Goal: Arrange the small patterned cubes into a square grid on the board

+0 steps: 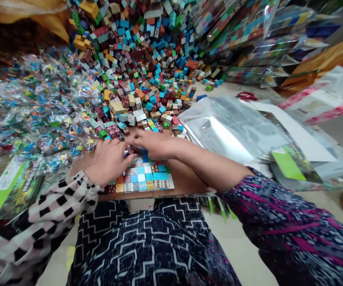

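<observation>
A flat grid of small coloured cubes (147,178) lies on a brown board (186,180) over my lap. My left hand (107,161) rests on the grid's left part, fingers bent down onto the cubes. My right hand (155,145) lies across the grid's far edge, fingers pointing left and pressed close together over the cubes there. Whether either hand pinches a cube is hidden by the fingers. Just beyond the hands a big heap of loose printed cubes (135,71) rises toward the back.
A pile of small clear packets (31,103) covers the left. Silver foil bags (234,127) and printed cards (290,159) lie at the right. Stacked packed sets (249,31) stand at the back right. A green printed box (10,190) lies at the near left.
</observation>
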{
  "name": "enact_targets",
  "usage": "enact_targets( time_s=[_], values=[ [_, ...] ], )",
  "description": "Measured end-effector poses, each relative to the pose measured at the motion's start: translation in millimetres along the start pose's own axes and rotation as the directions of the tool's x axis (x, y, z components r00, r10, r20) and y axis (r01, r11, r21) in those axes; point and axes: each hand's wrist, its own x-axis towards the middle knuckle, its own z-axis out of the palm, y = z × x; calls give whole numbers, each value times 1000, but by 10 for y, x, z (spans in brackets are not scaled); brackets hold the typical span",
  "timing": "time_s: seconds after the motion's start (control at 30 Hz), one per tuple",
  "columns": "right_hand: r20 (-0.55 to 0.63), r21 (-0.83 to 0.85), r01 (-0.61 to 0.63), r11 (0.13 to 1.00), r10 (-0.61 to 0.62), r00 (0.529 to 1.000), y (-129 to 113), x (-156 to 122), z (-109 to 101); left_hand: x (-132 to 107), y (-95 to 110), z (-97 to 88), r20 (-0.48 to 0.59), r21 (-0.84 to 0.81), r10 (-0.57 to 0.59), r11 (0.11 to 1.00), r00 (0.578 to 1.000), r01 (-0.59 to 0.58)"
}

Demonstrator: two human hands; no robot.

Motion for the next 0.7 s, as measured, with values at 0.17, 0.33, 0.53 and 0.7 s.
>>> enact_targets(
  time_s=[0.17,0.33,0.53,0.7],
  values=[
    [119,-41,50,998,-44,992,21,32,-73,56,-42,51,-34,-2,44,999,998,-44],
    [119,-21,94,995,-91,989,87,51,-57,59,-90,88,-59,8,59,998,996,-59],
    [80,-4,46,999,-46,996,80,-85,-147,31,-80,-1,-87,-37,41,998,995,-44],
    [16,57,-63,996,63,998,148,-577,-246,-34,-100,-9,-68,-60,81,995,994,-85]
  ],
)
